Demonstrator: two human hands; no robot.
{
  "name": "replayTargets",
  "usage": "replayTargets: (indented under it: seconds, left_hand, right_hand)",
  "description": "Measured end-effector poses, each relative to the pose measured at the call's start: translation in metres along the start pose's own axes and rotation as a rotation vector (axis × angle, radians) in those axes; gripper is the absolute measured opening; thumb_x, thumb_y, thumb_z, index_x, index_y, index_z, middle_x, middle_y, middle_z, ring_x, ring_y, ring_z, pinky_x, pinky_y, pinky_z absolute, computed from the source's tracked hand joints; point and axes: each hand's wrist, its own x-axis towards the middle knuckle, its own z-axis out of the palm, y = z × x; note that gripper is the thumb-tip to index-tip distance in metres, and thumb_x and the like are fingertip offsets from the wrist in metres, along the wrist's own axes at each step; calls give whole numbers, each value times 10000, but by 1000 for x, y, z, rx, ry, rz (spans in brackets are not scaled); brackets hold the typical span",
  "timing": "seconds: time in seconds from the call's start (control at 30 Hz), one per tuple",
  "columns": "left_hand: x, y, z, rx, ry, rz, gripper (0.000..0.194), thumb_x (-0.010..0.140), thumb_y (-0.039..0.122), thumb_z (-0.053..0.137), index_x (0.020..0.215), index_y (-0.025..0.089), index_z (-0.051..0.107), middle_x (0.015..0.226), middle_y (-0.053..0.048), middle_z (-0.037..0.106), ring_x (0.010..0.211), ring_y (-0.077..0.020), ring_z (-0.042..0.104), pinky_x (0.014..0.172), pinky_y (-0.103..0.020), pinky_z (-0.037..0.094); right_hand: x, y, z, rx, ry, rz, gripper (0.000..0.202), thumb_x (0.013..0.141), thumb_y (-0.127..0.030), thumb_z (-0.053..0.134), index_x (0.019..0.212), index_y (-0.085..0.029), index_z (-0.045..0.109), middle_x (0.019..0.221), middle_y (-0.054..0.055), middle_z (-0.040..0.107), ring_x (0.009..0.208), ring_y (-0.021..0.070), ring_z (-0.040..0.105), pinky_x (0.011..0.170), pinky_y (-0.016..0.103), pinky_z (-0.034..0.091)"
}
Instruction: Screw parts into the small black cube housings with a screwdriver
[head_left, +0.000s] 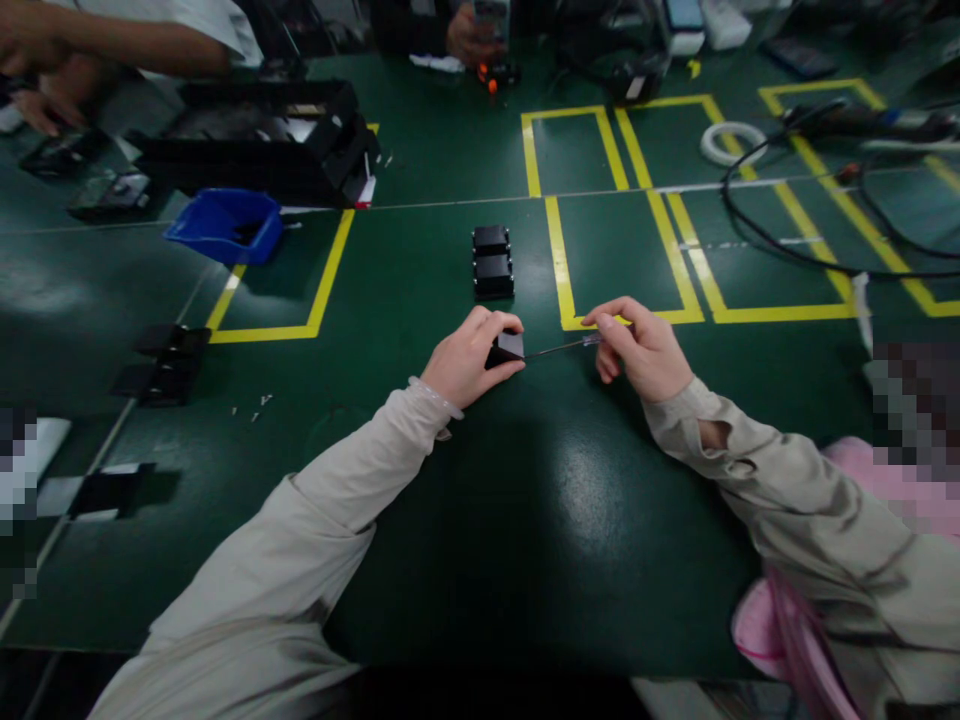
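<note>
We record one green table (pixel 600 570), yellow-taped; one blue bin (pixel 206 222), upper left; the left hand (pixel 472 355), clasping; the right hand (pixel 646 350), pinching; one slim screwdriver (pixel 592 340), in the right hand, tip at the block's right edge; one double black unit (pixel 493 268), beyond; one black block (pixel 509 347), mid-table, in the left hand; loose screws (pixel 265 400), left.

I wear the camera on my head, so it looks forward and down across the bench (pixel 570 560) from above its near edge. My sleeves (pixel 330 500) enter from the lower sides, my hands (pixel 466 362) sit close, near mid-view, and the bench's far side lies along the top.
</note>
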Motion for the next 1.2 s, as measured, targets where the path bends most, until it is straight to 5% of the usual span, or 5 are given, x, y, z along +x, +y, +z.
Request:
replayTargets:
  seconds: [0.27, 0.47, 0.63, 0.83, 1.2]
  left_hand:
    - [-1, 0, 0, 7, -8, -4, 384, 830, 273, 698, 1156, 206, 508, 1122, -61, 548, 1028, -216, 589, 884, -371, 521]
    - [0, 0, 0, 5, -7, -5, 375, 836, 275, 693, 1156, 211, 508, 1126, -59, 549, 1030, -214, 591, 889, -379, 523]
    - [-1, 0, 0, 8, -4, -3, 382, 830, 270, 699, 1155, 214, 505, 1122, -58, 549, 1027, -216, 592, 882, -380, 525]
    - [-1, 0, 0, 8, -4, -3, 376, 831, 275, 696, 1152, 215, 508, 1116, -58, 547, 1014, -215, 592, 874, -380, 525]
    - [0, 0, 0, 19, -6, -5, 381, 832, 277, 695, 1155, 209, 506, 1107, -55, 543, 1000, -209, 589, 864, -365, 523]
  right_hand:
    - [0, 0, -2, 17, -18, -6, 215, 884, -364, 594, 1001, -199, 523, 469, -93, 509, 381, 77, 496, 392, 216, 388]
    - [0, -2, 0, 36, -9, 39, 225, 914, -412, 537, 887, -189, 548, 370, -116, 380, 298, 70, 418, 346, 218, 349]
    - [0, 0, -2, 9, -12, -15, 166, 892, -316, 574, 993, -196, 520, 468, -92, 503, 376, 74, 493, 396, 216, 393]
    - [0, 0, 0, 31, -1, 30, 203, 915, -390, 531, 866, -193, 542, 368, -117, 369, 297, 69, 403, 336, 216, 338]
    - [0, 0, 0, 14, -4, 24, 232, 906, -416, 550, 868, -187, 556, 380, -111, 395, 311, 68, 420, 348, 215, 340]
